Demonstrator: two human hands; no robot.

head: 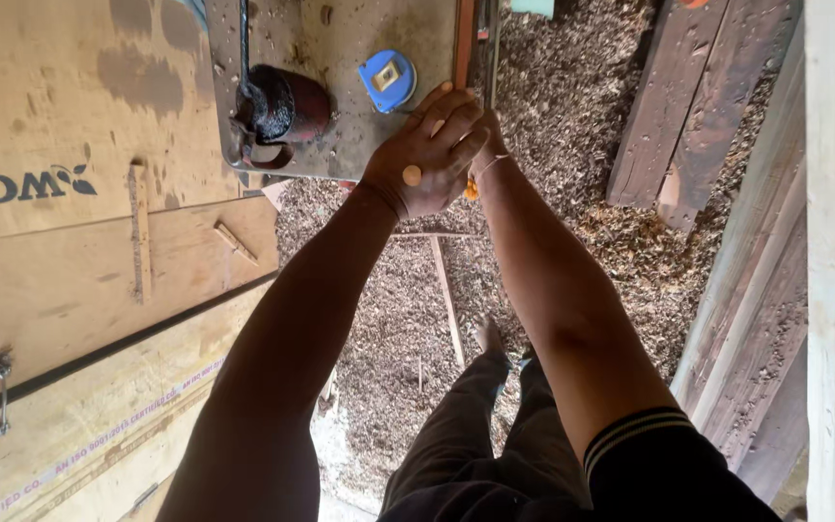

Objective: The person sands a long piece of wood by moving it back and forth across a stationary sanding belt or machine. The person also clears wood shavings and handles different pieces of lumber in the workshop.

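Observation:
My left hand (427, 155) reaches forward to the near right corner of a dusty grey metal table (340, 39). Its fingers curl over the end of a narrow reddish wooden strip (464, 39) that runs along the table's right edge. My right hand (487, 145) lies just behind and under the left one, and only its wrist and a thin bracelet show. A small orange piece (473, 190) and a round tan knob (412, 175) peek out below the hands. What the right hand holds is hidden.
A blue tape measure (388, 79) and a dark cylindrical part (282, 104) sit on the table beside my hands. Plywood sheets (70, 251) lie at left, wooden planks (688, 106) lean at right. Sawdust (408, 319) covers the floor around my legs.

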